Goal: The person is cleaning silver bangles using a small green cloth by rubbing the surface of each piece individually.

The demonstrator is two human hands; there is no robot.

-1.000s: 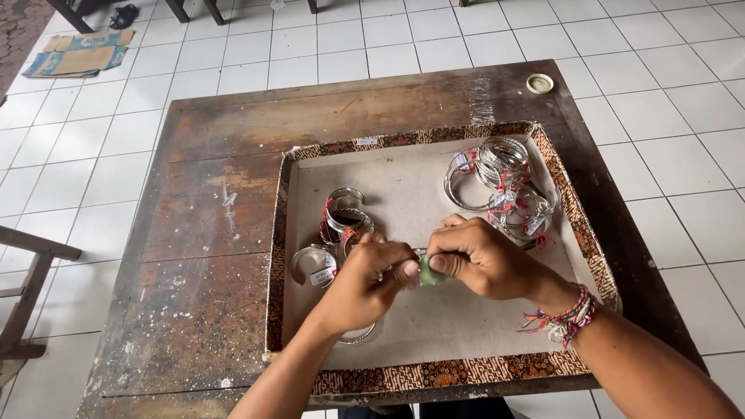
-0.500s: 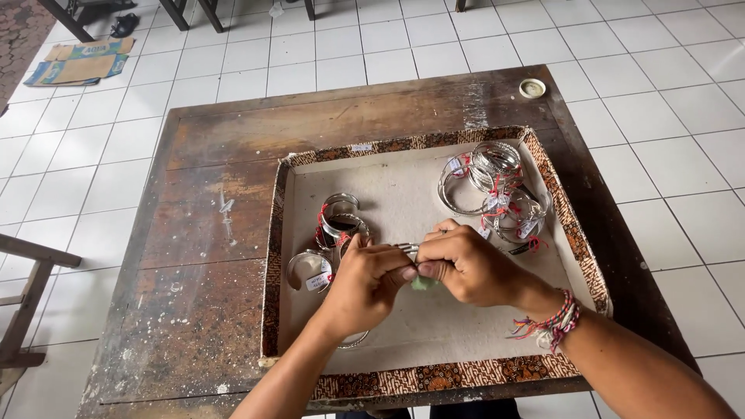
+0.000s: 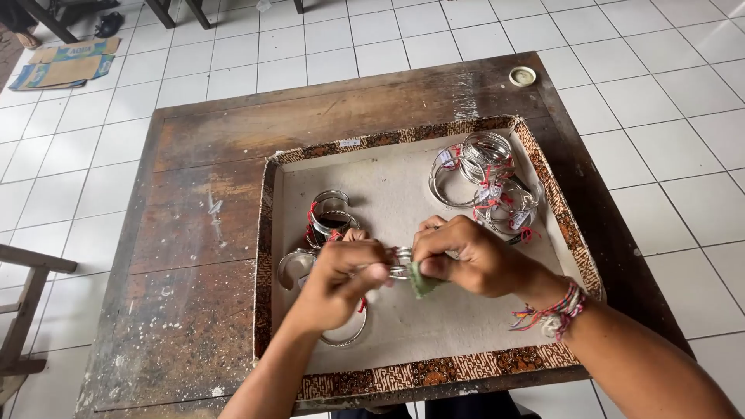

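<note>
Step in hand: rubbing a silver bangle (image 3: 401, 262) with a small green cloth (image 3: 424, 281), as I judge it; one bangle is being worked while the rest wait.
Left hand (image 3: 337, 283): closed on the bangle, pinching its left side and holding it just above the tray (image 3: 388, 178).
Right hand (image 3: 473, 260): closed on the green cloth, pressed against the bangle's right side; a braided wristband (image 3: 551, 310) sits at the wrist.
Where the bangle is: between both hands, over the middle of the tray.
Around it: a few bangles (image 3: 330, 217) with red strings lie just left of the hands; a bigger heap of tagged bangles (image 3: 485, 178) lies at the tray's far right corner.
Bench (image 3: 202, 233): worn wood, carries the tray; a small round lid (image 3: 522, 76) sits near its far right corner.
Next move calls for: a firm left grip, likely turning the bangle so the cloth meets an unrubbed part.
</note>
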